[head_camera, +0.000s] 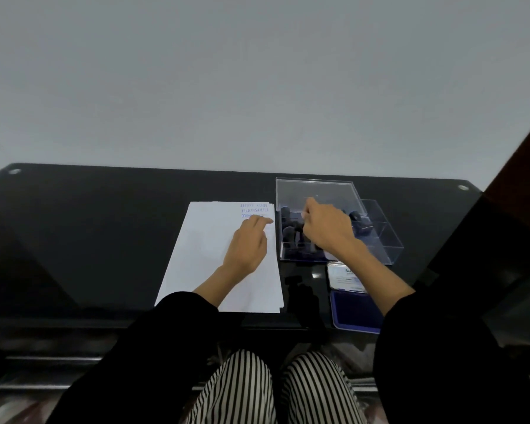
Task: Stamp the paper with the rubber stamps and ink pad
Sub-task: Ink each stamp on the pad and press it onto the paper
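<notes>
The paper [202,255] lies at the centre of the frame on the black desk [104,240], and there's ink on it already: a few lines of blue prints [254,211] crowd its upper right corner. The rest of the sheet is bare white, so by the look of it the stamping is under way with plenty of room left to fill.

The left hand [248,243] rests flat on the paper, fingers straight and reaching up to the prints, pinning the sheet down and holding nothing.

Just right of the paper sits a clear plastic box [383,243], its lid [315,191] tipped up at the back. Inside are several dark rubber stamps [289,234], bunched in the left part; the right-hand section looks mostly empty. The right hand [325,228] is down among them with fingers curled. Whether it has one pinched cannot be told, since the hand hides its own fingertips.

Lower right of the frame, the ink pad [354,310] lies open, blue face up, its labelled cover [344,278] folded back toward the box. The right forearm crosses over part of it.
</notes>
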